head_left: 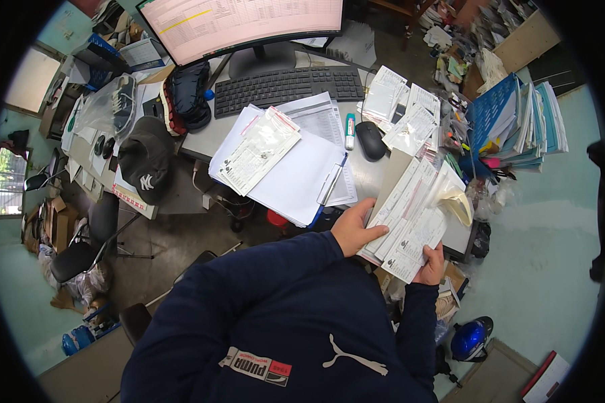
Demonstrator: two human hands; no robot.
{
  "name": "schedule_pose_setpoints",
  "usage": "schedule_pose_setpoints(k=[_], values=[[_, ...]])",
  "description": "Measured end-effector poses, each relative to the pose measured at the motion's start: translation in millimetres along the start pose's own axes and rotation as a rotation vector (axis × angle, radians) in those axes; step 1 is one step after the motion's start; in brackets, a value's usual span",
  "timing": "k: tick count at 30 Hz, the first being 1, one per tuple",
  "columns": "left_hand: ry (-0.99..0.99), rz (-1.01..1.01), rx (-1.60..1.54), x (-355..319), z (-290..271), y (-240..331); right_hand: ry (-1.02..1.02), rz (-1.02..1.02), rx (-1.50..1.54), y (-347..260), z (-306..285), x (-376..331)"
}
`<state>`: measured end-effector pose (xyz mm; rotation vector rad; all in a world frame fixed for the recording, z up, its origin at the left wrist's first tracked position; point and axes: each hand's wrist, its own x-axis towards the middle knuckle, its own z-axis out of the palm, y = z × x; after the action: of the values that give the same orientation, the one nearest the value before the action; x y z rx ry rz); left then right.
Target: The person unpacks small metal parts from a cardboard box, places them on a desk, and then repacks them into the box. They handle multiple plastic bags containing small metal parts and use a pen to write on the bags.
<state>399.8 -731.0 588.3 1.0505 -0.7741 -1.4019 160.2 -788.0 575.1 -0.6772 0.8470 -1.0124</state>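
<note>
A stack of printed paper slips (pixel 410 225) is held between my two hands at the desk's right front edge. My left hand (pixel 356 228) grips its left side, thumb on top. At the lower right corner, my right hand (pixel 429 264) pinches the stack with the thumb over it. Small clear plastic packets lie on some slips, and a curled yellowish piece (pixel 457 205) sticks up at the right side. Left of my hands, a blue clipboard (pixel 314 218) bears white sheets and more slips (pixel 261 151) with a plastic packet on top.
Behind the clipboard stand a keyboard (pixel 289 89) and a monitor (pixel 249 27). A mouse (pixel 370 141) and a glue stick (pixel 350 131) lie right of the papers. More slips (pixel 410 127) and upright folders (pixel 517 127) fill the right side. A dark cap (pixel 144 158) sits left.
</note>
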Motion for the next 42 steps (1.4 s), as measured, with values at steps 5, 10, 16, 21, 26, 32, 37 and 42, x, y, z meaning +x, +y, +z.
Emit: schedule_pose_setpoints(k=[5,10,16,21,26,32,37,42], values=[[0.014,0.028,0.092,-3,-5,0,-0.015,0.012,-0.026,0,-1,2],[0.033,0.038,-0.031,-4,-3,-3,0.004,-0.007,0.013,-2,3,0],[-0.141,0.017,0.232,-9,4,14,-0.097,0.016,-0.068,3,23,2],[-0.288,-0.126,0.562,-6,-4,19,-0.158,0.017,-0.019,7,32,5],[0.189,0.269,1.008,3,-70,23,-0.080,-0.077,0.052,-6,13,3],[0.536,-0.350,1.792,-10,-210,58,-0.015,-0.172,0.058,-26,-16,1],[0.520,-0.479,1.575,-18,-229,74,0.033,-0.227,0.063,-32,-22,0],[0.531,-0.328,1.633,-17,-230,74,-0.021,-0.242,0.058,-34,-21,3]])
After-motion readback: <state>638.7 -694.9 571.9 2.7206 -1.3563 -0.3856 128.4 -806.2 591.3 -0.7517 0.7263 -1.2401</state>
